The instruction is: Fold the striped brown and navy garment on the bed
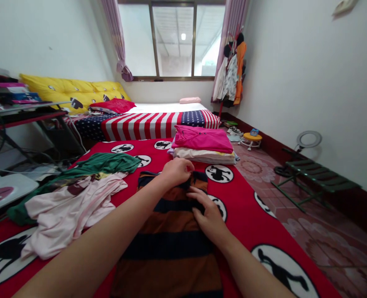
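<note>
A brown and navy striped shirt lies lengthwise before me on a red cover, its collar end away from me. My left hand is closed with bent fingers at the collar, gripping the cloth; its fingertips are partly hidden. On the shirt's right side, just below the collar, my right hand rests with thumb and fingers apart, touching the fabric. Past the collar stands a stack of folded clothes, a bright pink shirt on top. Left of my left forearm lie a crumpled pale pink garment and a green one.
The red cover has black figures in white circles. Beyond it is a bed with a stars-and-stripes cover. A desk stands at left. On the tiled floor at right are a green folding stool and a small yellow stool.
</note>
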A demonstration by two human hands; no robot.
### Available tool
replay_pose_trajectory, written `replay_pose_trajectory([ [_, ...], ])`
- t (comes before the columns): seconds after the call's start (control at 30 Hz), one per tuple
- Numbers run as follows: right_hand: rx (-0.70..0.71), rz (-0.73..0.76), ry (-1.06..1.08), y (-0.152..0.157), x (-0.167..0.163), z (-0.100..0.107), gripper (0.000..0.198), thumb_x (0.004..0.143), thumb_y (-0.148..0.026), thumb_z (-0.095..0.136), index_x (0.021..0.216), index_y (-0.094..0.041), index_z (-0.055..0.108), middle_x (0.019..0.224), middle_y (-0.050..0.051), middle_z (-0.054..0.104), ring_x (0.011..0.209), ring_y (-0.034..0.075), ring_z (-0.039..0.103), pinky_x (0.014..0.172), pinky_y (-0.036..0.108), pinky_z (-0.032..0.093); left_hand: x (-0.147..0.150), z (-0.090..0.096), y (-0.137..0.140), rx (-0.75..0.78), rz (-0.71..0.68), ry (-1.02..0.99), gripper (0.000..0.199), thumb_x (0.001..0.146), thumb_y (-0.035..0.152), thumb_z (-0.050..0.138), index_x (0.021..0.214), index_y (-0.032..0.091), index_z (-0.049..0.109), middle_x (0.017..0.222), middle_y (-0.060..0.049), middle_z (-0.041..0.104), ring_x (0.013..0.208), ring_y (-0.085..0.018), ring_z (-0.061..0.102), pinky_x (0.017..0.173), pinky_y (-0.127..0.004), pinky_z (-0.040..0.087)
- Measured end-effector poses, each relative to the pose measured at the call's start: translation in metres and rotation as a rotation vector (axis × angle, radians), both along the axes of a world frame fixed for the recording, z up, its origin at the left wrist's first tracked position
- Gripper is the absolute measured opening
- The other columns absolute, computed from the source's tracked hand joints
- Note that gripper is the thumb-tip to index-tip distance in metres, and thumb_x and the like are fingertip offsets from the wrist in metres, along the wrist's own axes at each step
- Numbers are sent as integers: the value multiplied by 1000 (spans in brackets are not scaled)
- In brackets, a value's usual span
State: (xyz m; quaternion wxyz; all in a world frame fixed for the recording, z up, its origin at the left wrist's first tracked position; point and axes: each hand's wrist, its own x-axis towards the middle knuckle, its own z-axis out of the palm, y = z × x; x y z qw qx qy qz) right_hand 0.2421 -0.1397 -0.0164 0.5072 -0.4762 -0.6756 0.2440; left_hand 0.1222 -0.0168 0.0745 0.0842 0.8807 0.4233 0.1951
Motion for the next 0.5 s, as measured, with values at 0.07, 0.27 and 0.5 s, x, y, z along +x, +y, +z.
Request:
replay_pose_trajectory([
  [0.07, 10, -10, 5, 0, -1, -1, 55, 66, 1, 43, 111, -22, 63, 131, 5, 56, 125, 17, 48, 111, 37, 32, -13, -1, 8, -121, -11, -43, 21, 74, 24, 59, 86, 20, 76, 72, -4, 68, 66, -18, 60, 59, -25, 42],
  [0.27, 38, -38, 17, 2, -2, -3, 55, 66, 1, 44, 113, -20, 61, 127, 6, 59, 121, 17, 51, 108, 34, 35, -46, 4, 15, -566, -403, 10, 53, 68, 45, 71, 113, 17, 67, 74, 1, 64, 65, -13, 54, 57, -21, 38],
  [0.5, 39, -84, 9, 1, -1, -1, 52, 69, -1, 47, 115, -20, 61, 125, 5, 60, 121, 17, 51, 108, 32, 36, -42, 6, 18, -236, -388, 35, 17, 68, 18, 63, 82, 13, 72, 91, -6, 65, 80, -18, 58, 72, -25, 45],
])
